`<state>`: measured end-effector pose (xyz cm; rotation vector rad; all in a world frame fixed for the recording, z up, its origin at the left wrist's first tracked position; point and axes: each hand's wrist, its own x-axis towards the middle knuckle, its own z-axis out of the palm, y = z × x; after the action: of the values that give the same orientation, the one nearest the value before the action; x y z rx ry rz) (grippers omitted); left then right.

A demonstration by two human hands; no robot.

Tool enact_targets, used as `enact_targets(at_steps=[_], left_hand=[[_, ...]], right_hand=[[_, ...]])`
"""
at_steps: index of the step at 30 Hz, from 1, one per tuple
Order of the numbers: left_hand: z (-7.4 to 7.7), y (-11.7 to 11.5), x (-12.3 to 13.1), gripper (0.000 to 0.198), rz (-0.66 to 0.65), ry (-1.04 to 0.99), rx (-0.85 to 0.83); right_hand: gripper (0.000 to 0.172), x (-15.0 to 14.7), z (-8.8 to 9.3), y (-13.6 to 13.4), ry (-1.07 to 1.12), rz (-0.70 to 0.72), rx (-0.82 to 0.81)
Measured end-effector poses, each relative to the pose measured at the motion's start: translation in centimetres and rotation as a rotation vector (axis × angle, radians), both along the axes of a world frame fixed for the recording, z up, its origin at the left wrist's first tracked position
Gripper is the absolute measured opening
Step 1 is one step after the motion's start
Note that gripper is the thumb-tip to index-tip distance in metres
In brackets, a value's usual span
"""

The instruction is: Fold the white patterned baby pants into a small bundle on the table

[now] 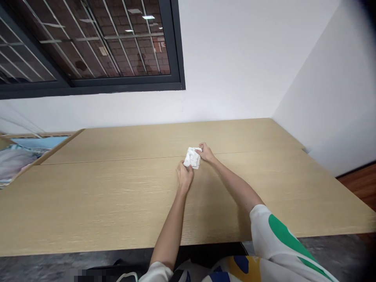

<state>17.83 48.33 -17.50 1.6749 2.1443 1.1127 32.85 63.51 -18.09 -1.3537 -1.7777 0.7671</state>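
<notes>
White square piece (192, 157), printed with faint grey markings and showing offset edges, is located over the middle of the wooden tabletop (111, 199), near the seam that runs across the boards. Contact between its underside and the tabletop cannot be determined from this viewpoint.

Left hand (185, 175): positioned at the near left corner of the piece. The forearm extends forward from the near table edge, inclined slightly to the right. The thumb lies at the near edge and the fingers at the left side, so that the corner is pinched between them. The fingers are curled close together; their tips are partly hidden.

Right hand (206, 152): positioned at the far right corner. The forearm enters from the lower right and runs diagonally forward and left, with the elbow set wider than on the left side. The thumb reaches across the right edge onto the upper face. The forefinger is bent and points left, just beyond the corner, apart from the thumb. Whether the remaining fingers press from beneath cannot be told.

Both forearms converge toward the piece. A white sleeve with green patches (283, 237) covers the right upper arm. Beyond the tabletop stands a white wall (229, 70) with a dark-framed window (126, 83).
</notes>
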Motion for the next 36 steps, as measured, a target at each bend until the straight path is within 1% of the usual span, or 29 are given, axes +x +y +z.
enact_targets(at_steps=[2, 6, 9, 11, 13, 15, 17, 19, 22, 26, 30, 34, 36], left_hand=[[-0.2, -0.5, 0.6, 0.047, -0.009, 0.061, 0.017], [-0.3, -1.3, 1.8, 0.057, -0.144, 0.294, 0.038], [-0.5, -1.8, 2.5, 0.06, -0.215, 0.395, -0.05], [-0.6, -2.0, 2.8, 0.063, -0.233, 0.423, -0.088], [-0.6, -2.1, 2.9, 0.062, -0.231, 0.44, -0.097], [-0.5, -2.1, 2.8, 0.06, -0.224, 0.44, -0.113], [-0.5, -2.0, 2.7, 0.06, -0.214, 0.424, -0.15], [-0.4, -1.9, 2.6, 0.064, -0.206, 0.408, -0.179], [-0.4, -1.9, 2.4, 0.063, -0.209, 0.425, -0.161], [-0.3, -2.0, 2.3, 0.054, -0.209, 0.43, -0.111], [-0.1, -2.1, 2.3, 0.058, -0.211, 0.41, -0.112], [-0.1, -1.9, 2.1, 0.056, -0.213, 0.384, -0.118], [-0.2, -1.8, 2.0, 0.055, -0.221, 0.361, -0.119]], right_hand=[[0.044, -0.3, -0.2, 1.1, -0.038, 0.011, -0.018], [0.044, -0.3, -0.1, 2.5, -0.072, 0.064, -0.022], [0.047, -0.4, 0.7, 2.3, -0.1, 0.108, 0.015], [0.05, -1.0, 1.5, 1.3, -0.166, 0.157, 0.112], [0.052, -2.0, 2.2, -0.6, -0.271, 0.288, 0.263], [0.054, -3.1, 2.6, -2.8, -0.365, 0.484, 0.391], [0.056, -4.0, 2.5, -4.7, -0.422, 0.656, 0.424], [0.055, -4.3, 2.1, -5.7, -0.488, 0.731, 0.393], [0.052, -3.5, 1.5, -5.0, -0.583, 0.72, 0.341], [0.053, -1.6, 1.0, -2.0, -0.625, 0.651, 0.341], [0.058, -0.7, 0.5, 0.4, -0.644, 0.558, 0.302], [0.063, -0.6, -0.1, 1.4, -0.652, 0.471, 0.285], [0.065, -0.4, -0.4, 1.4, -0.636, 0.387, 0.303]])
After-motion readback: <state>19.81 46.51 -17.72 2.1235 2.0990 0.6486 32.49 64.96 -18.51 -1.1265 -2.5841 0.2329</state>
